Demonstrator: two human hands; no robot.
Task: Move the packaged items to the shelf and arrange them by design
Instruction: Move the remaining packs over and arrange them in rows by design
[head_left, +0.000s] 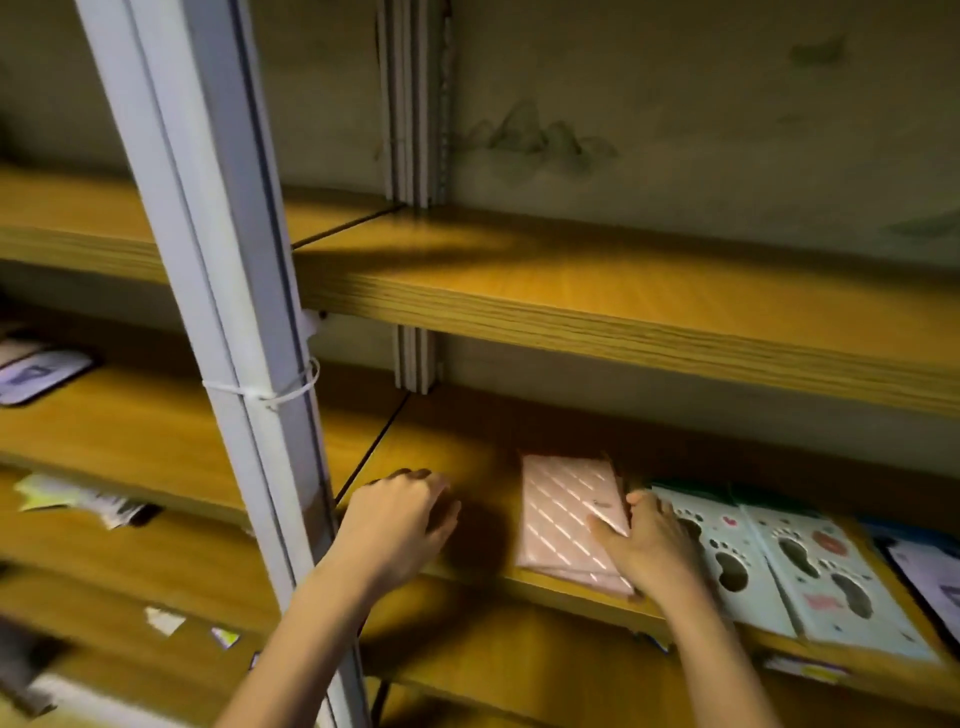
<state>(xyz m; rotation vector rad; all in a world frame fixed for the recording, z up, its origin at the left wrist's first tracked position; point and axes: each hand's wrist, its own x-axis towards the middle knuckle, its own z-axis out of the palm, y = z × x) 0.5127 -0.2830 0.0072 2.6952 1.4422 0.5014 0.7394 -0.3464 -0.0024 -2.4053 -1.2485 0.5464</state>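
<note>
A pink package with diagonal shiny stripes lies flat on the middle wooden shelf. My right hand rests on its right edge with the thumb laid across the package and the fingers spread towards the package beside it. To the right lie two white packages printed with dark footprints, side by side. My left hand hovers over bare shelf left of the pink package, fingers loosely curled and holding nothing.
A grey metal upright with a white cable tie crosses the front left. An upper wooden shelf overhangs. More packages lie at far left, lower left and far right. Lower shelves hold small scattered items.
</note>
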